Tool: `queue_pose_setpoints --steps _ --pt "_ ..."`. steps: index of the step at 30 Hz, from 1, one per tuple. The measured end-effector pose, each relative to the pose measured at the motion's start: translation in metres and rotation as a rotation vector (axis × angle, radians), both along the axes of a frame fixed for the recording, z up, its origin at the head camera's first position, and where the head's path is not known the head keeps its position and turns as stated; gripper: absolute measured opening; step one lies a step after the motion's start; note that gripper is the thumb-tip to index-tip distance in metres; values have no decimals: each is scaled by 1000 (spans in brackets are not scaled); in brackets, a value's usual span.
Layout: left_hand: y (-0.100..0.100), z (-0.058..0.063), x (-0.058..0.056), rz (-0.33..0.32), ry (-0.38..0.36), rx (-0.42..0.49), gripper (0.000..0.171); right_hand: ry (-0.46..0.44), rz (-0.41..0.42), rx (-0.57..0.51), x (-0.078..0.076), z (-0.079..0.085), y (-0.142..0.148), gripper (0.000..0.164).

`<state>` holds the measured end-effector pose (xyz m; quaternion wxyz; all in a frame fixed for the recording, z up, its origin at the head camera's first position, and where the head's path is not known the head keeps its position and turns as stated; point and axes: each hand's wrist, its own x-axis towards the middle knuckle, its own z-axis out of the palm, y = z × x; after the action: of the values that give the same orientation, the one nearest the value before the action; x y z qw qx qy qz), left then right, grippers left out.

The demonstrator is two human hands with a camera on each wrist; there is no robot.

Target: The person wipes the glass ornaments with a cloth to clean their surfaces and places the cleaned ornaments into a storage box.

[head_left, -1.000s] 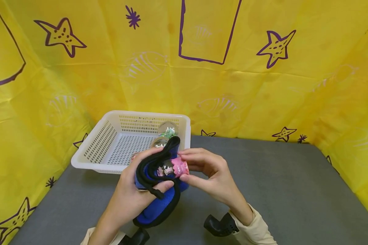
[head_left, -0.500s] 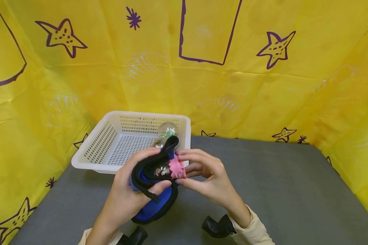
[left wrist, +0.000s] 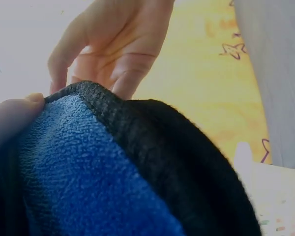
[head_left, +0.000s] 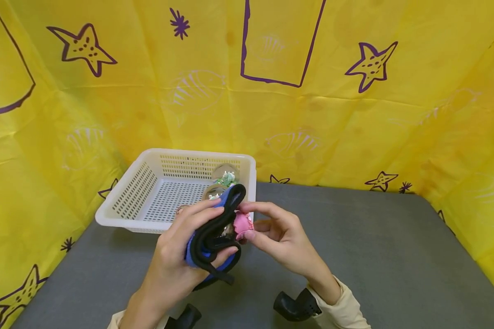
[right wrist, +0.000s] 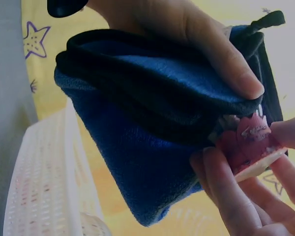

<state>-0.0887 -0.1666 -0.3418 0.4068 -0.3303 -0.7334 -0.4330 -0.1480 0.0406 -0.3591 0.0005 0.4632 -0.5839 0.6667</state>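
Note:
A folded blue cloth with black edging is gripped by my left hand, its thumb pressing the near fold. Tucked in the fold is a small globe ornament whose pink scalloped base sticks out on the right. My right hand pinches that base between thumb and fingers. The cloth hides most of the clear dome. In the right wrist view, the pink base shows raised lettering and a pale underside. The left wrist view shows the blue terry cloth close up, partly covering the right hand.
Behind the hands, a white perforated basket stands on the grey table. In it are a clear globe with green and white contents and another globe, partly hidden. A yellow patterned cloth hangs around the table.
The cloth has been turned and drawn further around the globe, so less of the dome shows. The right hand still pinches the pink base, which has tilted slightly.

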Motion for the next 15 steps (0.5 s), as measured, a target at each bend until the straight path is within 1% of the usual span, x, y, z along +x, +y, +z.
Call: queue_pose_setpoints --steps 5,9,11,15 --pt "0 0 0 -4 -13 14 56 -10 14 -56 0 1 0 28" --pt "-2 0 1 -20 -74 42 60 -9 31 -82 0 2 0 27" --pt "-4 0 2 -30 -130 54 62 -2 35 -87 1 2 0 27" --pt "-8 0 7 -20 -312 63 73 40 46 -96 1 2 0 30"
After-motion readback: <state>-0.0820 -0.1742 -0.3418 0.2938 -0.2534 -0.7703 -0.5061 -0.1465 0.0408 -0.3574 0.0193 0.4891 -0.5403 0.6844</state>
